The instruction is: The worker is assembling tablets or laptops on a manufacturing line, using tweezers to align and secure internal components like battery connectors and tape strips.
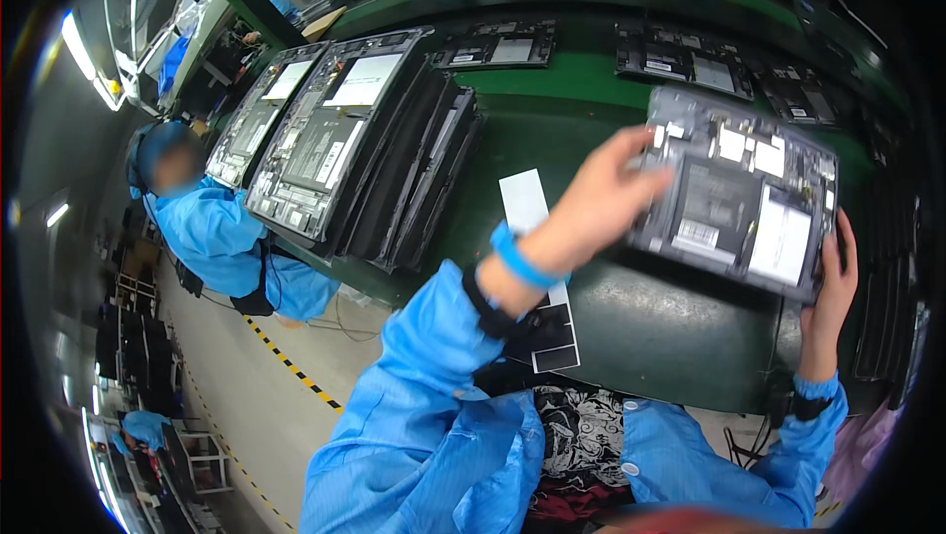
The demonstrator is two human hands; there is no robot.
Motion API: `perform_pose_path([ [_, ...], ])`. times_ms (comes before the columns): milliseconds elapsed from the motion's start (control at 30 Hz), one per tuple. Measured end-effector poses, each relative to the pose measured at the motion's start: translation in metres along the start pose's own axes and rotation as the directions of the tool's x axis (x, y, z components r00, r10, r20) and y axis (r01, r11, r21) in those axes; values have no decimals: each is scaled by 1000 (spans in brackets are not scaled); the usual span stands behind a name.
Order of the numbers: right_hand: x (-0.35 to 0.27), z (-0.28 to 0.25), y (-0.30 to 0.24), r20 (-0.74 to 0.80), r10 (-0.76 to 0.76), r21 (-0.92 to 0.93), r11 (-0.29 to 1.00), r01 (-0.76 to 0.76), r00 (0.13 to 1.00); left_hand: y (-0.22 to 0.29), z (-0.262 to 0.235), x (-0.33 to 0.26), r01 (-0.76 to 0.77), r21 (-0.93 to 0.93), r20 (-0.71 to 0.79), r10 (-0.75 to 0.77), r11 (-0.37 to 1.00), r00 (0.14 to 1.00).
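1. The left hand (601, 201) grips the left edge of an open laptop base (741, 194).
2. The right hand (833, 283) clasps its right corner.
3. The base is held tilted above the green table (552, 120), beside a stack of laptops (335, 140).

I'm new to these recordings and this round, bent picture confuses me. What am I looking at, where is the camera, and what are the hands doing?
The camera sits on a person's head and looks down; its fisheye lens bends straight edges. The blue-sleeved arms are the wearer's own. The right hand grips the lower edge of an opened grey laptop base with exposed circuit boards; the left hand rests on its left side. Below lies a green conveyor belt carrying more opened bases, a stack of dark trays and a white strip. A co-worker in blue stands at the left.
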State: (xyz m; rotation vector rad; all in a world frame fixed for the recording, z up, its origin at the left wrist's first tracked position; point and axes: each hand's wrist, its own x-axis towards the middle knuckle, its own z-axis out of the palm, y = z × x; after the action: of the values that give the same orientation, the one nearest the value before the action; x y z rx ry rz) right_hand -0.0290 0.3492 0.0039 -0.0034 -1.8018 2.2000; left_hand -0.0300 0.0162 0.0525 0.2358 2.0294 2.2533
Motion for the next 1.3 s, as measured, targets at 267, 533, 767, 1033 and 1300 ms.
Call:
perform_pose_path([
  [267,35,-27,49,-157,167,266,956,-121,973,-68,-218,206,261,895,-330,143,361,933],
  [533,19,-26,23,-149,95,132,988,-75,984,-66,-211,262,254,892,-345,-199,-374,917],
  [767,21,-13,17,-106,58,171,984,-39,993,-35,-213,260,437,867,-436,60,-240,898],
  [1033,24,-25,30,-125,55,203,979,-29,991,26,-137,254,171,985,-166,395,24,904],
  [1300,25,-24,33,-83,67,253,967,-44,994,129,-15,96,-142,-658,-184,25,740,983],
])
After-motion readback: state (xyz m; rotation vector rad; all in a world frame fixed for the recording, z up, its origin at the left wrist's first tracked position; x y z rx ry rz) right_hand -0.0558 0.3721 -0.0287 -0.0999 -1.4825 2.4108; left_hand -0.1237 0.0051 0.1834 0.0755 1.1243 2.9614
